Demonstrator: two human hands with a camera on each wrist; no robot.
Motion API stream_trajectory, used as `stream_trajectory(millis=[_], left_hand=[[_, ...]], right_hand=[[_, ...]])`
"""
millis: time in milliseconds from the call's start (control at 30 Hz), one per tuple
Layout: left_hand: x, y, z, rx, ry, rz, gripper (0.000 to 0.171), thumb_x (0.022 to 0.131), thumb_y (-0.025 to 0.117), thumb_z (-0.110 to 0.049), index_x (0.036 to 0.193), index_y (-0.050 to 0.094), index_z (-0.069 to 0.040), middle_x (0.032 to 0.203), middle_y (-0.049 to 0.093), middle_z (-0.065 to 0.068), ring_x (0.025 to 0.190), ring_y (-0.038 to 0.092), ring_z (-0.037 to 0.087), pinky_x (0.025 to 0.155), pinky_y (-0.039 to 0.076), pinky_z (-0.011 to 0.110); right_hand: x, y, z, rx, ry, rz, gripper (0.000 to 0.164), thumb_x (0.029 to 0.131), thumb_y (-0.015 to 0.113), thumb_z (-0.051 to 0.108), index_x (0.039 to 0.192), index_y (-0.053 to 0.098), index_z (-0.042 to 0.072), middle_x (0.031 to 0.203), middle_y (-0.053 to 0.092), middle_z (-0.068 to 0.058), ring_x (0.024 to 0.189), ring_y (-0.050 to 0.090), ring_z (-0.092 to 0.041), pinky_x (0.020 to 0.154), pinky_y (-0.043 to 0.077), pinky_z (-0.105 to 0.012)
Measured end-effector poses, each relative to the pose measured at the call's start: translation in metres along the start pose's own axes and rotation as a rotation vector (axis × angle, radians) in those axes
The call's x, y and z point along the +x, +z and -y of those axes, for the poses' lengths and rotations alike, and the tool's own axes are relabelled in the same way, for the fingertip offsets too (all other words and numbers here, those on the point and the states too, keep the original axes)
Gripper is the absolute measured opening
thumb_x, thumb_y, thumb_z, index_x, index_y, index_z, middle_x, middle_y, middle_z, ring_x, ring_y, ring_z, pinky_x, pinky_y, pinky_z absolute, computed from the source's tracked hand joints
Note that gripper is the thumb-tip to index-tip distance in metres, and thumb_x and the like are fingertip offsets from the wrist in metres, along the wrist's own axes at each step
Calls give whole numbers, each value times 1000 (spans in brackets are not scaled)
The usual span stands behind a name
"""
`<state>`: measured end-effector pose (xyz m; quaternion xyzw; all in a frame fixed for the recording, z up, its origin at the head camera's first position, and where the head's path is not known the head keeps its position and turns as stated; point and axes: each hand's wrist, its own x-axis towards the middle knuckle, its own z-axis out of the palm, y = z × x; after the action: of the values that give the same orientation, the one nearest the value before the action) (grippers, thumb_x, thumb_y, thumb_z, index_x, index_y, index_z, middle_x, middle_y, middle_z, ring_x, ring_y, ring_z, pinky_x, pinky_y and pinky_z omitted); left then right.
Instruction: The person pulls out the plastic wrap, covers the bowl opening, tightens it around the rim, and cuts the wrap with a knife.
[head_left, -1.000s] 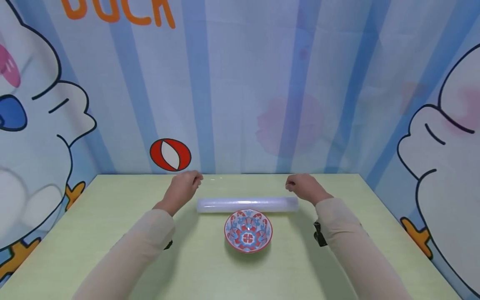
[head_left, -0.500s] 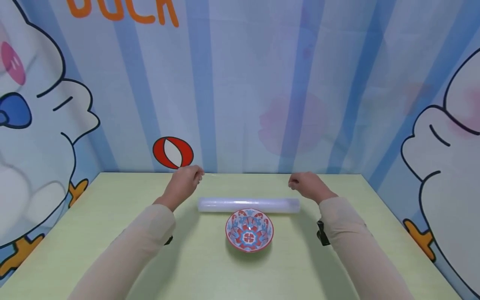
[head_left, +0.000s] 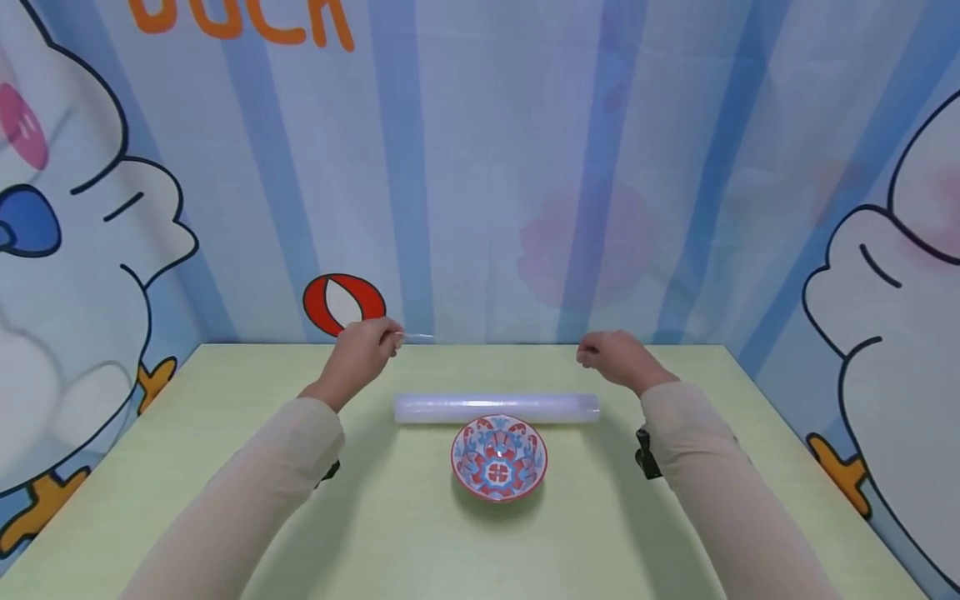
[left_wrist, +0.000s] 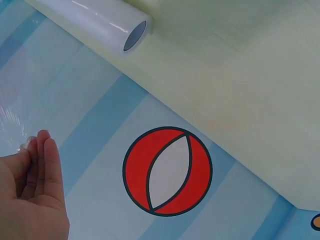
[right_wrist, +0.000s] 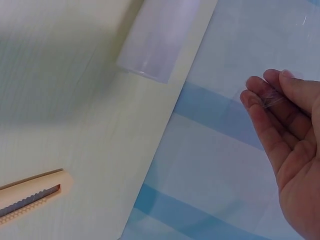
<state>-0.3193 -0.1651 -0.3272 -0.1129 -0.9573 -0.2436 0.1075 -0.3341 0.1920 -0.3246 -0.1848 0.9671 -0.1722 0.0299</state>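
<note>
My left hand [head_left: 357, 357] pinches clear cling film [left_wrist: 15, 122] between thumb and fingertips. In the head view a thin glint of it stands out from those fingers. My right hand [head_left: 621, 360] pinches another part of the clear film between thumb and fingers, crumpled at the fingertips in the right wrist view. Both hands are level and apart, beyond the ends of the cling film roll [head_left: 497, 408], which lies crosswise on the table. Right in front of the roll stands a red, blue and white patterned bowl [head_left: 498, 458]. The film between the hands is almost invisible.
An orange box cutter [right_wrist: 32, 196] lies on the pale green table [head_left: 420, 542] in the right wrist view. Behind the table hangs a blue striped backdrop [head_left: 480, 167] with printed cartoon figures and a red ball [left_wrist: 167, 171].
Both hands have risen a little and moved toward the backdrop, the right one also slightly rightward. A glint of film now shows at the left fingertips. Roll and bowl stay put.
</note>
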Motion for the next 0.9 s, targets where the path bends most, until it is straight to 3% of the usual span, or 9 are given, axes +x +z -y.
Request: stream_trajectory(millis=[600,900], left_hand=[[2,-22,-3,-40,36,-10,23,95,49,-15,109,62,-3,86,66,10,80,60,21,76,52,36],[6,-31,-10,-60,47,-20,19,95,50,-16,106,61,-4,86,65,10,77,57,21,70,50,33]], right_hand=[[2,-12,9,-35,-18,-38,19,95,49,15,100,64,5,95,65,-13,81,58,-22,71,46,-37],[0,-18,6,-30,-30,-65,20,96,47,15,104,63,5,99,65,-14,89,59,-27,76,47,-41]])
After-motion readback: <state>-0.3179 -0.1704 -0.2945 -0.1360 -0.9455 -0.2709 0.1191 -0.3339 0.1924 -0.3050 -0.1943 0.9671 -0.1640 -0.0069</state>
